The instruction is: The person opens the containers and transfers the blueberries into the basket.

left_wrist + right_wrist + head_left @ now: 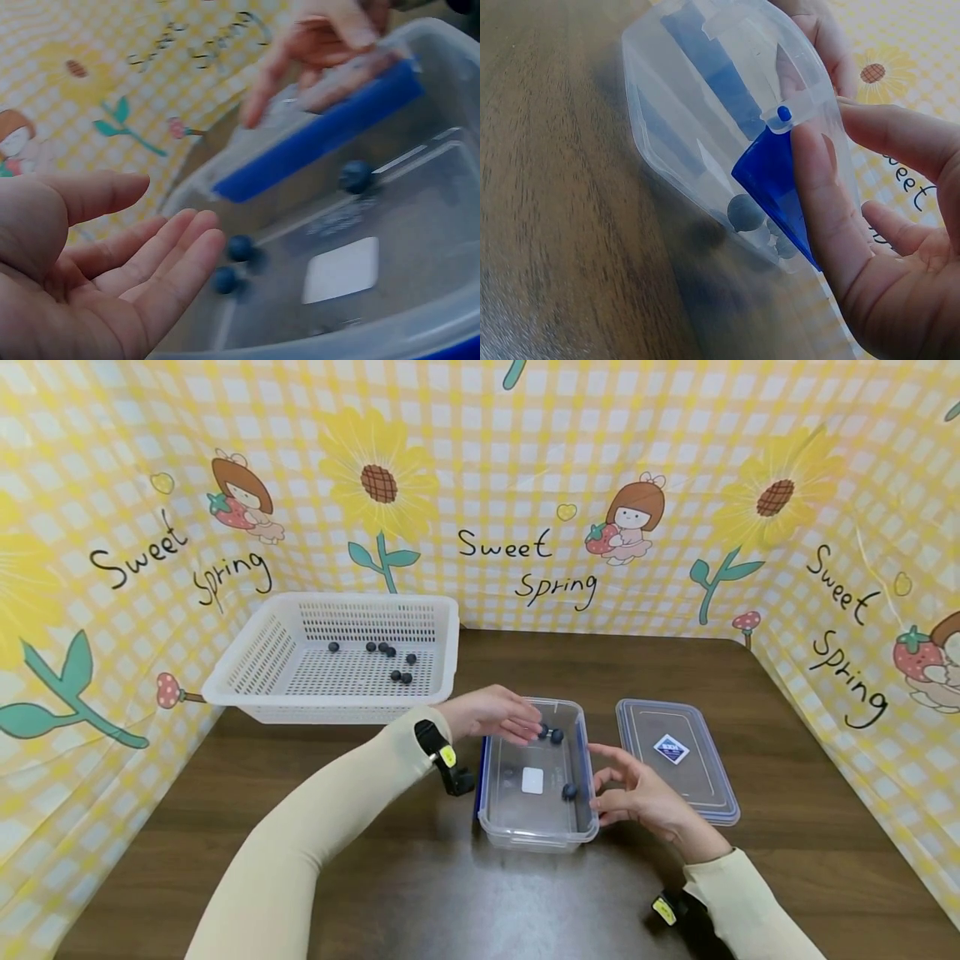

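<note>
A clear plastic food container (517, 818) with blue side clips (322, 133) stands on the table. Inside it are a few blueberries: one blueberry (569, 792) near the right wall and two others (238, 248) toward the far end. My left hand (498, 714) hovers over the container's far left part, palm turned inward, fingers extended and holding nothing. At the container's right side, my right hand (637, 793) touches the outer wall with thumb and fingers spread along it. Its thumb lies against a blue clip (776, 187) in the right wrist view.
A white perforated basket (247, 702) with several blueberries (384, 648) stands at the back left. The container's clear lid (690, 777), with a blue-and-white sticker, lies on the brown table (405, 877) to the right. Yellow checked cloth (480, 485) surrounds the table's back and sides.
</note>
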The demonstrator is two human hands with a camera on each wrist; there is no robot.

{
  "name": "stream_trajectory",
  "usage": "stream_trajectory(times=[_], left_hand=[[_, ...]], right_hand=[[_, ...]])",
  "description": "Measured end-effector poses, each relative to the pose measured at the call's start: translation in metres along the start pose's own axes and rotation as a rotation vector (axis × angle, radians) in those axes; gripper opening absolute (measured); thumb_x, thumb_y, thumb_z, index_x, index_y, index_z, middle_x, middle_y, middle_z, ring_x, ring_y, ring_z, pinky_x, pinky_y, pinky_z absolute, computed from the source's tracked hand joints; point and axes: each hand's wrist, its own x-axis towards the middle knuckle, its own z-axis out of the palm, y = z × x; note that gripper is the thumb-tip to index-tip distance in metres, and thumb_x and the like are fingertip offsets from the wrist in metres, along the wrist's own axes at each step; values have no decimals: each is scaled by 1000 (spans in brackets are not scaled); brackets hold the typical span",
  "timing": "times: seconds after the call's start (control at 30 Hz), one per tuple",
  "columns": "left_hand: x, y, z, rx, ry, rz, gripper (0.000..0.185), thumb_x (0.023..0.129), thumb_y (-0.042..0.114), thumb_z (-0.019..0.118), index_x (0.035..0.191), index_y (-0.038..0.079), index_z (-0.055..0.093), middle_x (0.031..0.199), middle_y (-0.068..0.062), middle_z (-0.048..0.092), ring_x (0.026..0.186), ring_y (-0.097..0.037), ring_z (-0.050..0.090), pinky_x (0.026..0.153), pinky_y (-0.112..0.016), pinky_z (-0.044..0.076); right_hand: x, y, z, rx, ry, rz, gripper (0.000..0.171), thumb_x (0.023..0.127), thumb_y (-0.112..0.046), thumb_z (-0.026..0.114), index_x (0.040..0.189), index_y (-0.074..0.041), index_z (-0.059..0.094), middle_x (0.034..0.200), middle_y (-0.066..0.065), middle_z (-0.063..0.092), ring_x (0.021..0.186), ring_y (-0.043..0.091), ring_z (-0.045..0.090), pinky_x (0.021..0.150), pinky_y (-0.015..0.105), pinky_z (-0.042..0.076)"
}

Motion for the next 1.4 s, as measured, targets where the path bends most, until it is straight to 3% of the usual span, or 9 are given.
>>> stream_trajectory(times=[0.13,0.47,0.9,1.1,1.4], left_hand=[[3,-8,14,59,-39,-48,38,100,2,57,134,-14,51,132,-34,55,115,-39,62,95,-41,55],[12,-28,40,158,-90,-84,30,96,1,61,122,-15,59,104,-25,70,97,-33,70,85,-39,60],[20,-51,60,98,-149,-127,20,97,-4,57,110,-17,63,91,-20,70,80,-27,70,80,-37,61],[21,-53,66,118,-177,-153,17,94,-9,59,109,-16,63,80,-16,67,74,-24,67,80,-37,61],[21,-52,69,126,-165,-128,20,90,-14,62,110,-16,64,80,-17,68,71,-23,66,77,-38,62]], right_hand=[[0,1,0,-1,1,8,80,87,11,65,151,5,17,99,8,56,77,17,68,68,33,62],[0,1,0,12,-15,1,77,88,11,65,151,2,21,100,9,55,78,17,69,69,33,62],[-1,2,-2,11,-27,-6,76,88,12,63,151,0,22,100,9,55,78,16,69,70,33,62],[-2,5,-1,7,-40,-14,75,89,10,64,151,0,22,101,9,55,79,17,69,71,34,62],[-1,3,-2,12,-47,-22,75,89,11,63,151,1,22,100,10,56,78,17,69,70,33,62]])
